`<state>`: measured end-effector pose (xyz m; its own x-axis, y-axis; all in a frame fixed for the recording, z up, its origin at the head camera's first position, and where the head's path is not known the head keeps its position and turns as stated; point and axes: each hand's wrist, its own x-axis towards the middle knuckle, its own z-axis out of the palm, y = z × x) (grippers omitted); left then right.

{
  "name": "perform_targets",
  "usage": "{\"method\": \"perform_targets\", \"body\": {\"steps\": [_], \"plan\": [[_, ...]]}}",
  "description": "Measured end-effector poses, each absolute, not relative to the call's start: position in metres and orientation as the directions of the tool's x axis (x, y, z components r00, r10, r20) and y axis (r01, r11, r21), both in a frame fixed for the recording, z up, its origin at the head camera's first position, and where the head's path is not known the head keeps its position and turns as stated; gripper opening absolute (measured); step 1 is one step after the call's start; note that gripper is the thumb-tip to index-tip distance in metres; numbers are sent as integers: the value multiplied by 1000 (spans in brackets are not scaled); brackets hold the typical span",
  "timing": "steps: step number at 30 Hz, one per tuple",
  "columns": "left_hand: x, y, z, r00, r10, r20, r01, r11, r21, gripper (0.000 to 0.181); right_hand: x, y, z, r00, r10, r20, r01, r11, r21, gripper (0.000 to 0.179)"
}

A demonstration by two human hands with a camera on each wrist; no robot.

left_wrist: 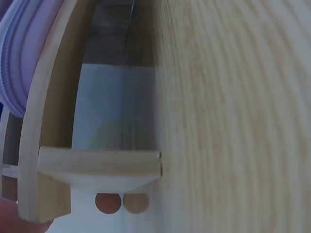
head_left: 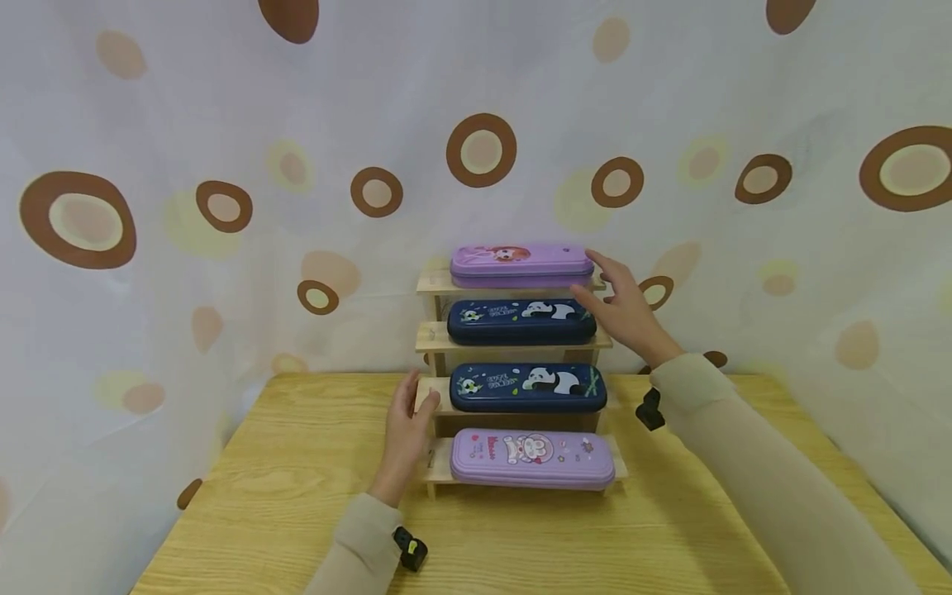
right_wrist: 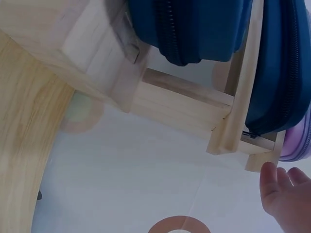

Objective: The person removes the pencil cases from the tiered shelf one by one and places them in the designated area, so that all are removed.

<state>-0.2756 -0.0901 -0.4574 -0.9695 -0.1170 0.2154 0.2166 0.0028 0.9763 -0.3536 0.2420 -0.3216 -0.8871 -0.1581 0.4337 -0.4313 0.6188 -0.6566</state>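
Note:
A wooden stepped rack bears several zipped pencil cases, one per step. On the top step lies a purple pencil case with a red-haired figure. Below it are two navy panda pencil cases, one per step. The lowest step carries a lilac rabbit pencil case. My right hand is at the right end of the top case, thumb and fingers spread. In the right wrist view, those fingers show beside the top step's end. My left hand, fingers extended, is at the rack's left side, by the lower steps.
The rack stands on a wood-grain table. Behind it hangs a white cloth with brown and yellow spots. In the left wrist view, a wooden rack leg reaches to the tabletop.

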Motion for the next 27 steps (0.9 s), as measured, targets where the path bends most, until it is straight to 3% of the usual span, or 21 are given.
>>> {"method": "perform_targets", "body": {"steps": [10,16,27], "plan": [[-276,-79,-458,-969,-175,174,195,-112,974,53,-370,236,-315,-912,-148,382,-388,611,-690,81],[-277,-73,-459,-971,-192,140,161,-99,982,55,-375,234,-311,-928,-175,330,-369,571,-733,80],[-277,-77,-467,-979,-164,121,139,-103,985,53,-386,233,-313,-929,-191,317,-364,620,-695,82]]}}
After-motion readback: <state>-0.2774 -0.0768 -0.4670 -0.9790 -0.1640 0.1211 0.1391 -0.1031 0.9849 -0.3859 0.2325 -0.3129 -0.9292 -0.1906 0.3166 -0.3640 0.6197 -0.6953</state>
